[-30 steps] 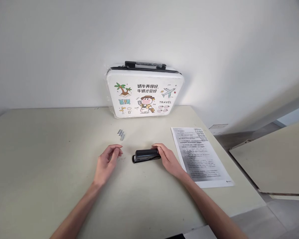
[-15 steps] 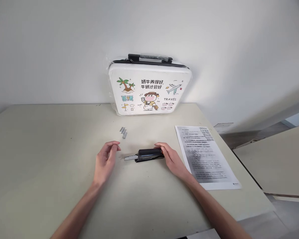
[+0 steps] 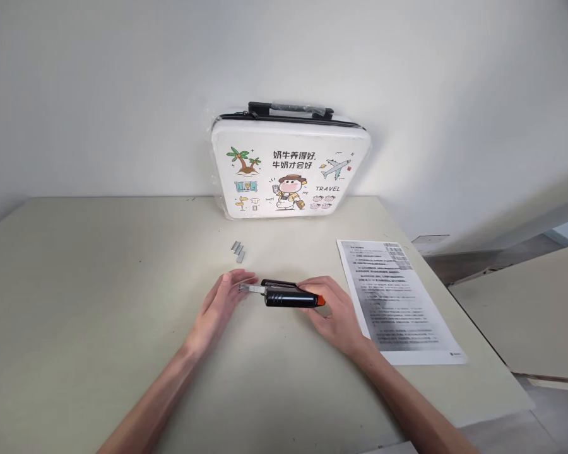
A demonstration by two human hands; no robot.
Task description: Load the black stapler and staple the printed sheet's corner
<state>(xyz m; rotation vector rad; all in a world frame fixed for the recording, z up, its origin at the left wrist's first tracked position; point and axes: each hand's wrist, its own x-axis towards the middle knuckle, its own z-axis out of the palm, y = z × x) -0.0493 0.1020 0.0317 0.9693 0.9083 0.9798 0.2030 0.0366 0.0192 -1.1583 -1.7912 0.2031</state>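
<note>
My right hand is wrapped around the rear of a black stapler, which is turned on its side. An orange tab shows at the stapler's right end. From its left end a metal staple tray sticks out. My left hand is at that tray, fingers stretched out and thumb apart; whether they touch the metal I cannot tell. Just beyond my left hand several short strips of staples lie on the table.
A white carry case with cartoon prints stands upright against the wall at the back of the table. To the right lies a printed sheet of paper. The corner of another pale sheet shows at the bottom edge.
My right hand has rolled the stapler over, so its orange tab now shows. My left hand has moved right to the tray and its fingers have straightened. The view has shifted slightly.
</note>
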